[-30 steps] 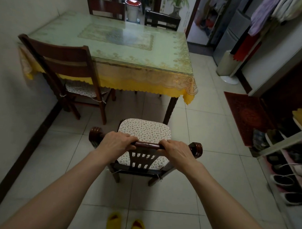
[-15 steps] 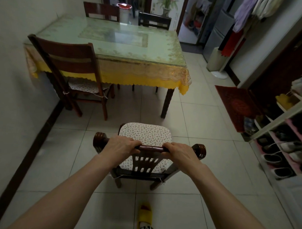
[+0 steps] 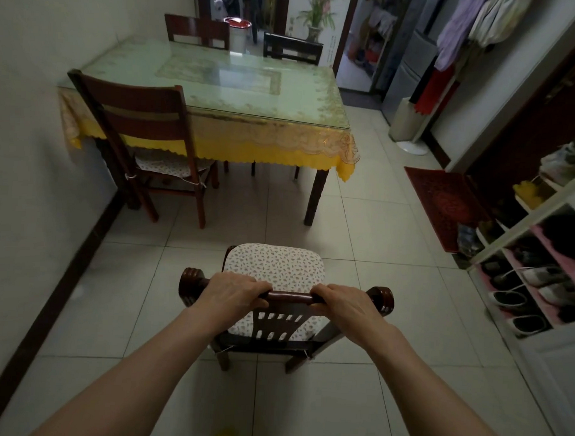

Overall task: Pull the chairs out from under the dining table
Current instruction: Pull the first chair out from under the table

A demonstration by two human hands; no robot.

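A dark wooden chair [image 3: 274, 273] with a flowered seat cushion stands on the tiled floor, well clear of the dining table [image 3: 238, 85]. My left hand [image 3: 234, 294] and my right hand [image 3: 348, 304] both grip its curved top rail. The table has a glass top over a yellow-edged lace cloth. A second chair [image 3: 143, 115] sits partly tucked under the table's near left side. Two more chairs, a brown one [image 3: 196, 30] and a black one [image 3: 293, 50], stand at the table's far side, with only their backs showing.
A white wall runs along the left. A shoe rack [image 3: 539, 259] full of shoes lines the right, with a red mat [image 3: 443, 200] in front of a dark door. A white standing fan base [image 3: 410, 124] and hanging clothes [image 3: 465, 25] are at the far right.
The chair in my hands has moved back, farther from the table, and I have stepped back with it. Both hands keep the same grip on the top rail.
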